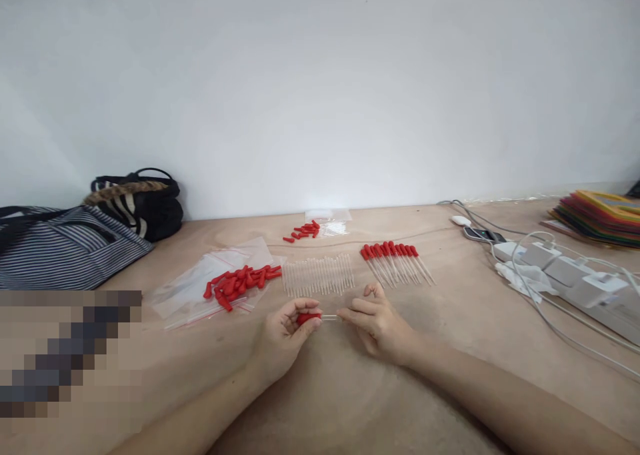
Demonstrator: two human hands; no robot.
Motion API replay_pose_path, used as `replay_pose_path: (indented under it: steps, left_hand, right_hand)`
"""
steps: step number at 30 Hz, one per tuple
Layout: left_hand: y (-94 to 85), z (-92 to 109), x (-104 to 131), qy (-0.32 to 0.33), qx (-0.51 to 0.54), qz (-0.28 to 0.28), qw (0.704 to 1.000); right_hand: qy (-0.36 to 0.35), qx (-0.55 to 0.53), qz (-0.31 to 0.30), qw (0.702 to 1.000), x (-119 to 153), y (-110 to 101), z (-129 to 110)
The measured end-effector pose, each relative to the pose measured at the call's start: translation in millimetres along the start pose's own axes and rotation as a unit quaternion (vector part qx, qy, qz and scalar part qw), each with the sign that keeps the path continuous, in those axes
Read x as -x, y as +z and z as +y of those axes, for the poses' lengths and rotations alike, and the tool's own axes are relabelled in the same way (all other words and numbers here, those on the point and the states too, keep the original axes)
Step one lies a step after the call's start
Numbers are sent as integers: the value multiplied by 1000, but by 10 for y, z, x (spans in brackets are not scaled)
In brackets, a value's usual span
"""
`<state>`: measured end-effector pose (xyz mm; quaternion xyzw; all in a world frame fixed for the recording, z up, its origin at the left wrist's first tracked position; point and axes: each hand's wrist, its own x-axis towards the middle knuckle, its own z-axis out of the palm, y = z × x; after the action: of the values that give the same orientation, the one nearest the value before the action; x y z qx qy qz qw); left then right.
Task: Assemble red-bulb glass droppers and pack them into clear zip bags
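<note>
Brown desk (345, 402) below, left hand (284, 330) pinched a red rubbery bulb (307, 318), right hand (383, 325) a thin clear tube (330, 317) skewing could snap

The red bulbs (235, 283) left of centre look rubbery and smooth, with a faint sheen. Mid-frame, the clear tubes (319, 275) are slick and shiny — glass or plastic, I cannot tell which. The bags (185, 275) beneath the bulbs are thin, glossy plastic. Far left, the striped bag (75, 248) is matt cloth; the trim (125, 192) above it looks furry. At right, the white chargers (543, 258) are smooth plastic — the tissue (537, 279) beside them, crumpled and papery.
</note>
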<state>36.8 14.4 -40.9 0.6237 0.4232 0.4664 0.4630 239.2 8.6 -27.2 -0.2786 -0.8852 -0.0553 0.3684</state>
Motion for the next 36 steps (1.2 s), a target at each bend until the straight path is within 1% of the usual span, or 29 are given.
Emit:
replay_pose_path:
  steps: [3,6,8,10,12,13,15,17,20,23,28,32,36]
  left_hand:
    - [22,6,3,2,-8,-4,1000]
    - [14,0,-9,-1,-22,-15,1000]
    - [-20,-10,-22,-5,-29,-35,999]
    - [-65,-16,-33,-4,-49,-70,996]
    - [-97,-14,-37,12,-87,-93,992]
    - [-102,-8,-36,25,-108,-94,989]
    - [-88,10,-30,51,-127,-77,988]
    - [-51,36,-24,56,-99,-50,992]
    - [6,81,-18,27,-28,-12,999]
    - [36,115,-12,-3,-2,-3,1000]
    - [48,122,3,-17,18,-9,1000]
    - [39,141,-6,-32,27,-43,998]
    - [33,204,-22,-49,15,-65,997]
  right_hand:
    - [-3,7,3,1000,-3,0,-16]
    - [18,-10,-3,1000,-1,18,-21]
    - [37,-29,-9,999,7,24,-1]
    - [50,-44,-13,998,21,17,32]
    - [60,-51,-18,997,33,1,62]
    - [65,-53,-20,996,37,-7,69]
    - [75,-56,-24,995,37,-21,63]
    - [88,-57,-23,994,28,-28,34]
    - [101,-65,-11,993,11,-30,-19]
    - [102,-68,-9,992,5,-25,-50]
    - [102,-61,-15,993,-2,-20,-62]
    - [87,-77,-26,993,-16,-49,-24]
    - [74,-57,-34,995,-13,-79,48]
